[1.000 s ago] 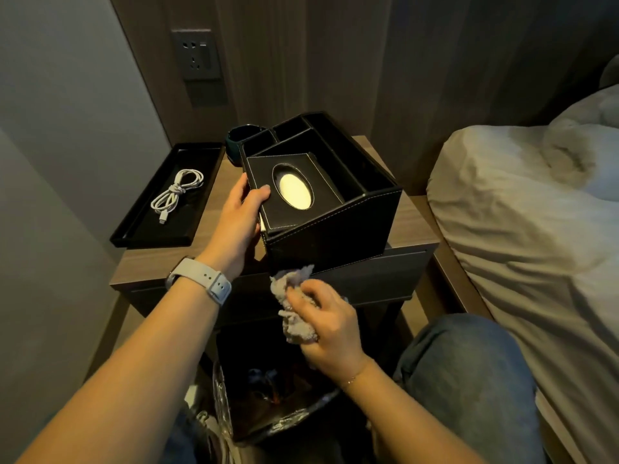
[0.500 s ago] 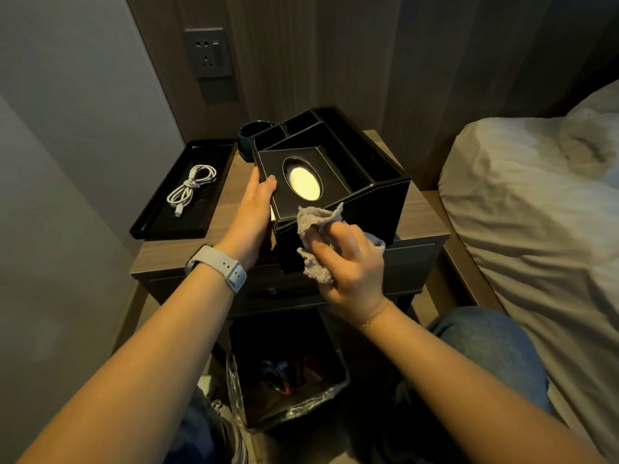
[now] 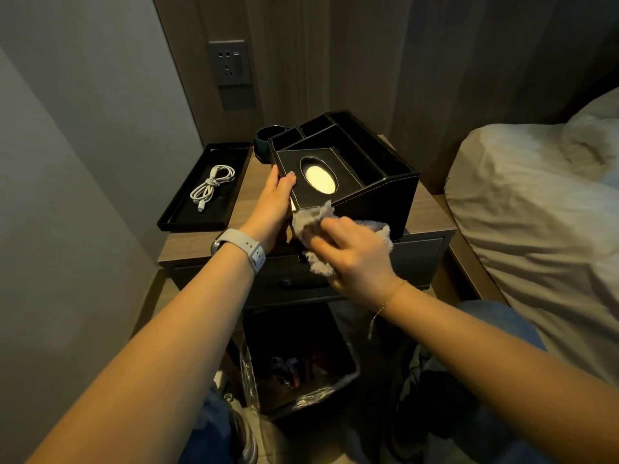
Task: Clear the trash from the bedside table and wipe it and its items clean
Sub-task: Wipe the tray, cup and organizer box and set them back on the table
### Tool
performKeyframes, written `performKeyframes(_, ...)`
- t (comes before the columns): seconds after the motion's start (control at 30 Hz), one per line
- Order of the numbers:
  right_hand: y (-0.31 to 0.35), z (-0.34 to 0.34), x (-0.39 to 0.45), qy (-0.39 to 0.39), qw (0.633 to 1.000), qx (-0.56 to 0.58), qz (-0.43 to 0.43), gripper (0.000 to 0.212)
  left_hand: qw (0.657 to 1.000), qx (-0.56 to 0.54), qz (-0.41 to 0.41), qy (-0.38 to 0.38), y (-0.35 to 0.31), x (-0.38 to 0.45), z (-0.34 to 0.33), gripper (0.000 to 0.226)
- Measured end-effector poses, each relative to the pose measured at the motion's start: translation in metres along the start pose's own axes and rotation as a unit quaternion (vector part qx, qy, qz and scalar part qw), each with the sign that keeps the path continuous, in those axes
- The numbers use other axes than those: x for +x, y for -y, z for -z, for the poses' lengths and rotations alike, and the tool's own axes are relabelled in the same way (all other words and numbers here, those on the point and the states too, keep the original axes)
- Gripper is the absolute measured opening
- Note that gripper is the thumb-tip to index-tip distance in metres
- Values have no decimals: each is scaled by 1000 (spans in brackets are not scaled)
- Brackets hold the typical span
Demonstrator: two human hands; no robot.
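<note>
Bedroom, possibly a hotel room. Bed [image 3: 536,209] with rumpled pale bedding on the right, just beside a low wooden bedside table [image 3: 201,244] with a drawer front. Dark wood-panelled wall behind, with a grey wall socket [image 3: 229,63]. On the table: black tray [image 3: 174,216] holding a coiled white charging cable [image 3: 210,187], and a black leather-look tissue organiser [image 3: 378,192]. Lined bin [image 3: 301,380] on the floor below.

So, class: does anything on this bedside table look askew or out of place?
Yes. The black organizer box sits tilted, its near edge raised off the bedside table, because the left hand grips its side while the right hand wipes it with a cloth.
</note>
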State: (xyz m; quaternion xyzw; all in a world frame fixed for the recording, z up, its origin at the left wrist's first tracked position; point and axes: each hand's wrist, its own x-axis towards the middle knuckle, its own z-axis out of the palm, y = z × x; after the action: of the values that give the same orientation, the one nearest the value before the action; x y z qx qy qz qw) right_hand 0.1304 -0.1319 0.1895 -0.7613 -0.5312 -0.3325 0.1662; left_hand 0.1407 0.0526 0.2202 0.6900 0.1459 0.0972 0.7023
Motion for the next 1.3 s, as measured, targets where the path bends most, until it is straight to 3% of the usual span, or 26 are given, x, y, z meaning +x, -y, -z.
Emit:
performKeyframes(0.13,-3,-15,-39,139,988,-14,58,58,1000,10,2,5,-3,-1,0,65)
performKeyframes(0.3,-1,6,-1,-42,999,27,9,49,1000,11,1,11,2,1,2,77)
performKeyframes(0.33,-1,5,3,-43,999,20,-2,50,1000,13,-1,15,4,2,2,76)
performKeyframes(0.5,-1,-3,-46,123,991,35,-32,62,999,45,-22,10,0,5,4,61)
performKeyframes(0.53,-6,9,-46,106,991,60,-61,58,998,57,-20,11,0,8,7,61)
performKeyframes(0.6,-19,39,-36,1,986,115,-117,44,998,64,-7,23,-2,13,11,59)
performKeyframes(0.7,-49,65,-15,-197,936,143,-256,38,997,55,-11,50,-5,12,14,44)
performKeyframes(0.8,-40,43,-5,-225,867,184,-404,47,998,31,2,51,-5,6,12,45)
performKeyframes(0.9,1,14,2,-241,814,242,-470,67,998,45,16,48,-4,11,14,51)
performKeyframes(0.97,28,2,4,-219,805,303,-461,65,996,80,12,39,-7,15,19,50)
performKeyframes(1.1,64,2,-10,-91,864,369,-331,63,994,99,27,48,-17,21,29,40)
performKeyframes(1.2,37,40,-6,-119,854,394,-318,51,990,109,68,56,-28,19,37,35)
performKeyframes(1.3,-9,86,16,-123,882,352,-287,37,990,85,99,50,-37,22,49,52)
